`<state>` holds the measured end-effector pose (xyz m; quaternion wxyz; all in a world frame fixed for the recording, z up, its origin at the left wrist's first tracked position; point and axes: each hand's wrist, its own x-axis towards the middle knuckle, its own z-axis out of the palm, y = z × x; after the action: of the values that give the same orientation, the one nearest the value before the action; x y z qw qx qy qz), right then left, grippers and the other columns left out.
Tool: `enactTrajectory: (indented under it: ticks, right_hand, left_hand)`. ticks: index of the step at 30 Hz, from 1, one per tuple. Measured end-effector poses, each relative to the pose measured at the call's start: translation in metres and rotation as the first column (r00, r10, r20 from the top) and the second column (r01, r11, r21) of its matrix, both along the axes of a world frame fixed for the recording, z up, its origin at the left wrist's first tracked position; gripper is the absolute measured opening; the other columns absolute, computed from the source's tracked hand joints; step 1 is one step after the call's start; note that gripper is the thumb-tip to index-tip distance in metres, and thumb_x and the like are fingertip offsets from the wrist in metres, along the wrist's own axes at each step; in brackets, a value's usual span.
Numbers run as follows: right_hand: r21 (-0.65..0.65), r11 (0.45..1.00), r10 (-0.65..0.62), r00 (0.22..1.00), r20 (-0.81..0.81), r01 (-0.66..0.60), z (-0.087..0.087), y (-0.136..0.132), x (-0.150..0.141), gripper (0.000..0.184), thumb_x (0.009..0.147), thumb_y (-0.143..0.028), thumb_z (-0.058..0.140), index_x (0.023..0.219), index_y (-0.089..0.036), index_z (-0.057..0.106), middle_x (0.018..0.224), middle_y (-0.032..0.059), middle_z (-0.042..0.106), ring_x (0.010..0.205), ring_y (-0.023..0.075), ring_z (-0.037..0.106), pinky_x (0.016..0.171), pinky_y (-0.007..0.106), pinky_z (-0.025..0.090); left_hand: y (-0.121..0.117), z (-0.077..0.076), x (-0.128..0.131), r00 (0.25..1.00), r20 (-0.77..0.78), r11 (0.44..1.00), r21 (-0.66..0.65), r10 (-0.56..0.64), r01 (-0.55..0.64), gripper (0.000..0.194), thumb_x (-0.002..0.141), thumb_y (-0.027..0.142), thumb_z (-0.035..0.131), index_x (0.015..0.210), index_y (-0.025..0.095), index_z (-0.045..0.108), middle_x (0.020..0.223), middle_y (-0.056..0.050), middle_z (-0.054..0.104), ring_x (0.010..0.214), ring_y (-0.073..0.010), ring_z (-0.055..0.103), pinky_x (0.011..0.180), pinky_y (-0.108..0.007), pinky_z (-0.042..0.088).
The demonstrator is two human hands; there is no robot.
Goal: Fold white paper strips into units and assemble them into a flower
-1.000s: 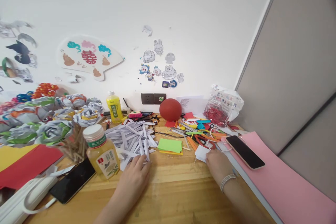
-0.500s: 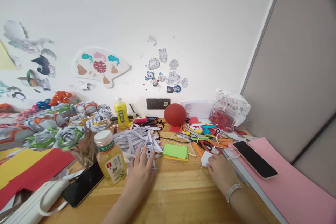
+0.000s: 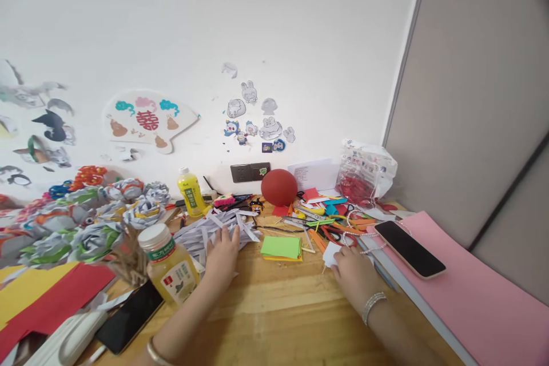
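Note:
My left hand (image 3: 221,260) lies over the near edge of a heap of white paper strips (image 3: 193,237), fingers apart and stretched forward. It looks open, with nothing visible in its grasp. At the right, my right hand (image 3: 355,274) rests low on the table, its fingers bent and close together at a small white paper piece (image 3: 331,254). The piece juts out on the thumb side; the fingertips' grip on it is partly hidden. Between the hands lies a stack of green and orange paper slips (image 3: 282,247).
A drink bottle (image 3: 171,274) stands left of my left forearm, with a yellow bottle (image 3: 191,194) behind. Paper flowers (image 3: 94,240) crowd the left. A red ball (image 3: 279,187) and scissors (image 3: 337,234) lie at the back. A phone (image 3: 410,250) rests on pink paper (image 3: 476,291).
The view has turned slightly to the right. My left hand has drawn its fingers somewhat closer together over the strips, and its bangle now shows. My right hand stays by the white paper.

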<state>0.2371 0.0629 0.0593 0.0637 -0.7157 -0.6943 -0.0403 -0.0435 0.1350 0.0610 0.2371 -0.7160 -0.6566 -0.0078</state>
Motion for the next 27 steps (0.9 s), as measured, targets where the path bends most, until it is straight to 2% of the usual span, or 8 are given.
enactTrajectory:
  ticks: [6,9,12,18,20,23,25,27]
  right_hand:
    - [-0.019,1.0,0.001,1.0,-0.022,-0.002,0.001,0.0,-0.001,0.021,0.083,-0.018,0.052,0.093,-0.012,0.069,0.099,0.0138,0.064,0.098,0.0286,0.054,0.076,0.035,0.039]
    - [-0.018,1.0,-0.002,1.0,-0.029,0.001,0.001,-0.001,-0.001,0.021,0.082,-0.018,0.052,0.093,-0.012,0.069,0.099,0.0142,0.064,0.098,0.0281,0.054,0.077,0.034,0.039]
    - [-0.027,1.0,-0.009,0.999,-0.037,0.008,0.003,-0.001,-0.002,0.02,0.082,-0.018,0.053,0.093,-0.012,0.069,0.099,0.0141,0.064,0.097,0.0275,0.054,0.076,0.033,0.039]
    - [-0.007,1.0,-0.015,1.0,-0.024,0.015,0.002,-0.001,0.004,0.019,0.079,-0.017,0.058,0.093,-0.012,0.068,0.101,0.0138,0.064,0.099,0.0293,0.054,0.076,0.035,0.041]
    - [-0.02,1.0,-0.011,1.0,0.002,0.011,0.0,0.0,0.007,0.019,0.077,-0.015,0.06,0.093,-0.011,0.068,0.101,0.0143,0.064,0.1,0.0293,0.054,0.076,0.034,0.042]
    - [-0.046,0.999,0.0,0.999,0.051,0.002,-0.002,0.003,0.009,0.02,0.079,-0.007,0.054,0.091,-0.011,0.07,0.098,0.0139,0.066,0.098,0.0277,0.056,0.075,0.033,0.043]
    - [-0.054,0.999,0.01,0.997,0.073,-0.006,-0.003,0.004,0.009,0.025,0.08,-0.002,0.049,0.089,-0.011,0.07,0.095,0.0136,0.067,0.096,0.0269,0.058,0.074,0.032,0.043]
    - [-0.055,0.998,0.017,0.997,0.08,-0.013,-0.003,0.005,0.009,0.029,0.08,0.001,0.046,0.087,-0.01,0.071,0.093,0.0137,0.068,0.095,0.0265,0.059,0.073,0.032,0.043]
  left_hand:
    - [0.01,0.018,-0.003,0.999,0.032,0.991,0.129,0.033,-0.036,0.05,0.085,0.004,0.032,0.134,0.01,0.037,0.135,-0.027,0.038,0.125,-0.0368,0.035,0.093,-0.059,0.035]
    - [0.017,0.012,-0.006,0.993,0.096,0.992,0.104,0.061,-0.071,0.051,0.084,0.005,0.031,0.134,0.012,0.038,0.137,-0.027,0.036,0.125,-0.039,0.036,0.088,-0.063,0.037]
    - [0.024,0.003,-0.008,0.989,0.127,0.995,0.042,0.081,-0.087,0.044,0.083,0.009,0.036,0.124,0.013,0.052,0.13,-0.027,0.046,0.117,-0.0414,0.045,0.081,-0.065,0.041]
    - [0.008,-0.007,0.002,0.997,0.067,0.981,0.194,-0.045,0.031,0.044,0.09,0.025,0.036,0.131,0.012,0.045,0.139,-0.023,0.036,0.129,-0.04,0.03,0.099,-0.065,0.021]
    - [-0.008,-0.013,0.007,0.987,0.052,0.983,0.113,-0.15,0.144,0.04,0.088,0.023,0.041,0.125,0.014,0.052,0.136,-0.02,0.042,0.128,-0.0378,0.034,0.101,-0.061,0.024]
    - [-0.035,-0.025,0.013,0.928,0.096,0.924,-0.102,-0.359,0.368,0.042,0.085,0.009,0.037,0.121,0.018,0.056,0.135,-0.011,0.047,0.126,-0.0254,0.04,0.103,-0.045,0.033]
    - [-0.048,-0.029,0.014,0.91,0.138,0.893,-0.182,-0.391,0.411,0.042,0.084,0.007,0.036,0.121,0.015,0.055,0.131,-0.011,0.051,0.123,-0.0232,0.045,0.102,-0.039,0.037]
    - [-0.055,-0.029,0.013,0.927,0.165,0.905,-0.214,-0.337,0.368,0.04,0.087,0.01,0.036,0.121,0.013,0.055,0.128,-0.012,0.054,0.117,-0.0217,0.051,0.099,-0.035,0.04]
